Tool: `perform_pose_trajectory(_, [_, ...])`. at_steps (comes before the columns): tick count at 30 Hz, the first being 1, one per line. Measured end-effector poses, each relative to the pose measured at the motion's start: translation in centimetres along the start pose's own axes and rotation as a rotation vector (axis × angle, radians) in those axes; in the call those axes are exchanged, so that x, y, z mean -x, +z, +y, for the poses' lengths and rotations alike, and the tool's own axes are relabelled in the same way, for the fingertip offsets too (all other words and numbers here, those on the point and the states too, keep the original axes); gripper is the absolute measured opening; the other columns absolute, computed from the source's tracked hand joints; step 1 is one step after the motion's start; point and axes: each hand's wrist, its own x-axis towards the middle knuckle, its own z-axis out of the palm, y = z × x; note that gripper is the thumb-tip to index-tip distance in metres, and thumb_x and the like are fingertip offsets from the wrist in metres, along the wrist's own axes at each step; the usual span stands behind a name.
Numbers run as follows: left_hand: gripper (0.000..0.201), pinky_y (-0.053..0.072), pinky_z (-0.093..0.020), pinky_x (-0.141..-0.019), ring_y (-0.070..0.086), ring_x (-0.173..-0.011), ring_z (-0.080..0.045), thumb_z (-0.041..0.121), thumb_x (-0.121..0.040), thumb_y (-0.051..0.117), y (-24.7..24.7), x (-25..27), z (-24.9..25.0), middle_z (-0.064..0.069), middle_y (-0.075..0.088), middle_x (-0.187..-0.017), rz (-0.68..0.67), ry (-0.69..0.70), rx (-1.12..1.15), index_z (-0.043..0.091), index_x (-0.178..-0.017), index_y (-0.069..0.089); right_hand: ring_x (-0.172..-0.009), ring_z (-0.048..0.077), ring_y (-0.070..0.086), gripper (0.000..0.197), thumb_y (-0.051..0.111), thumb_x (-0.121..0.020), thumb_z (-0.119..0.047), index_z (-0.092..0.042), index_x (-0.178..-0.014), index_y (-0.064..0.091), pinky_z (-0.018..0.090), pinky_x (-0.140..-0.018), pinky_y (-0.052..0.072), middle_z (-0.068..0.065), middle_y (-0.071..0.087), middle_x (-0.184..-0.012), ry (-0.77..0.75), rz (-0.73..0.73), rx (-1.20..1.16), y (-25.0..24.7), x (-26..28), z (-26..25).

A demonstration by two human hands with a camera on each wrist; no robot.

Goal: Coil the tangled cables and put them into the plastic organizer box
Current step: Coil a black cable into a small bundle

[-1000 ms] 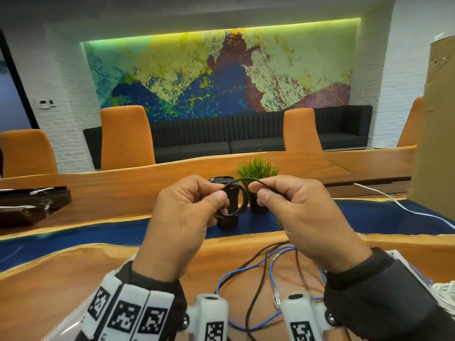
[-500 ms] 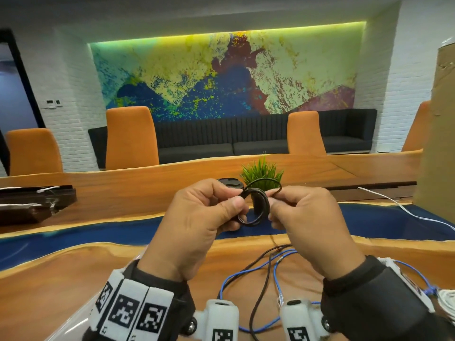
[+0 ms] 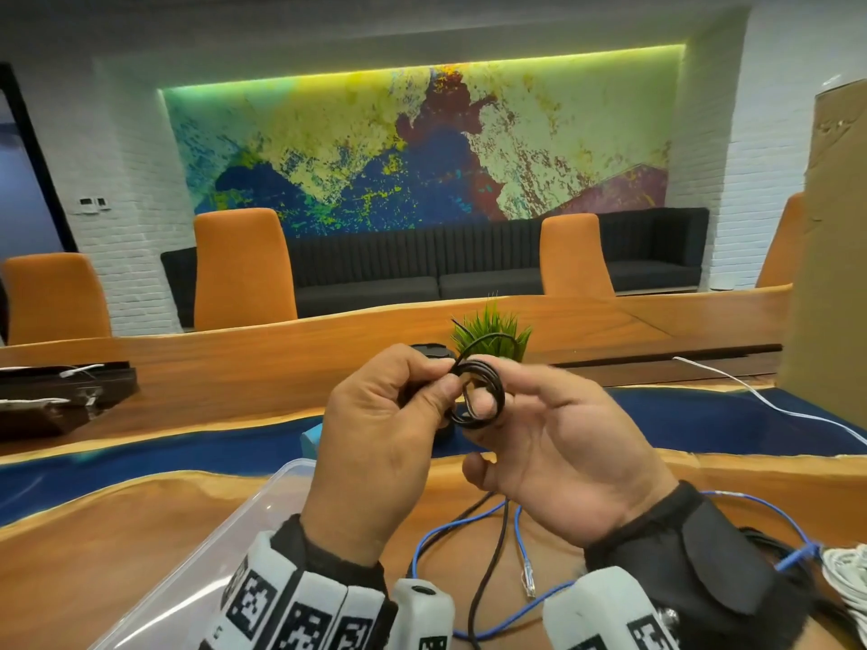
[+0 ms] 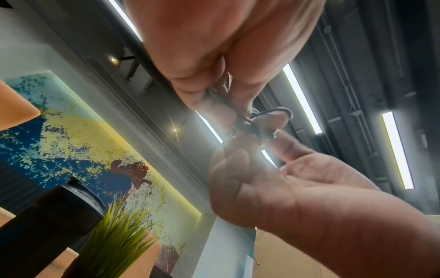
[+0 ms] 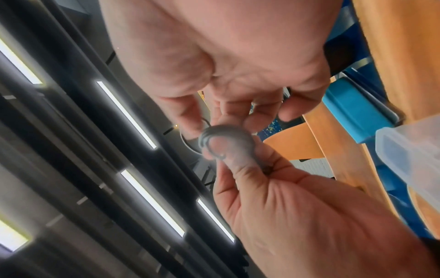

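No legible text, brand, number or sign in any view. Only markings: black-and-white square fiducial codes on the white wrist bands [image 3: 291, 607] and on the two white camera housings [image 3: 424, 616]; these carry patterns, not characters. Wall panel [image 3: 94, 202]: too small to read.

I see a wood table [image 3: 117, 546] w/ a blue strip [image 3: 703, 424] running across it. On the near wood part: clear plastic box [image 3: 262, 509] at left, blue cable [image 3: 441, 537] and black cable [image 3: 488, 570] looped together mid-front, white cable bundle [image 3: 849, 574] at right edge. Farther back: potted plant [image 3: 492, 333], a dark cylinder just left of it, 1 white cable [image 3: 760, 401] at right, dark tray [image 3: 56, 401] at left.
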Motion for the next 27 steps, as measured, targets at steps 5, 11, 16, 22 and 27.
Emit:
perform_pose_trajectory(5, [0.022,0.056,-0.019,-0.071,0.069,-0.083,-0.007,0.011,-0.091,0.069,0.3,0.3,-0.3,0.013,0.072,-0.088,0.023,0.079,-0.086,0.033,-0.087,0.069,-0.071,0.011,0.055,0.034,0.079,-0.074,-0.017,-0.016,-0.105,0.065,0.031,-0.064,0.04,0.002,0.06,-0.076,-0.169,0.09,0.337,0.3,-0.1,0.3])
perform_pose_trajectory(11, [0.024,0.052,-0.01,-0.071,0.067,-0.086,-0.001,0.005,-0.089,0.07,0.4,0.2,-0.9,0.016,0.072,-0.087,0.097,0.084,-0.162,0.029,-0.089,0.07,-0.07,0.015,0.07,0.029,0.069,-0.086,-0.002,-0.021,-0.107,0.06,0.027,-0.058,0.056,0.002,0.076,-0.086,-0.376,0.346,0.759,0.7,0.2,0.1])
perform_pose_trajectory(16, [0.015,0.055,-0.017,-0.071,0.067,-0.085,-0.008,0.01,-0.09,0.071,1.2,0.8,-1.2,0.011,0.071,-0.087,0.133,0.105,-0.228,0.025,-0.092,0.072,-0.072,0.007,0.068,0.016,0.065,-0.088,-0.021,-0.035,-0.094,0.061,0.028,-0.066,0.06,-0.009,0.069,-0.074,-0.5,0.517,1.326,0.2,-0.2,1.0])
perform_pose_trajectory(22, [0.019,0.057,-0.019,-0.069,0.07,-0.077,-0.009,0.009,-0.09,0.071,-1.0,-0.6,-1.6,0.01,0.072,-0.083,0.238,0.001,-0.205,0.029,-0.089,0.07,-0.053,0.004,0.062,0.021,0.063,-0.091,-0.01,-0.025,-0.08,0.073,0.023,-0.05,0.05,-0.002,0.072,-0.069,-0.321,0.425,1.212,-1.6,-0.1,-1.0])
perform_pose_trajectory(27, [0.02,0.057,-0.02,-0.063,0.069,-0.069,-0.011,0.002,-0.09,0.07,-0.9,-0.6,-1.8,-0.002,0.074,-0.08,0.203,-0.17,-0.016,0.021,-0.086,0.073,-0.075,0.005,0.06,0.016,0.063,-0.093,-0.019,-0.028,-0.095,0.076,0.021,-0.068,0.05,-0.014,0.067,-0.08,-0.369,0.518,1.512,-3.3,0.2,-2.3])
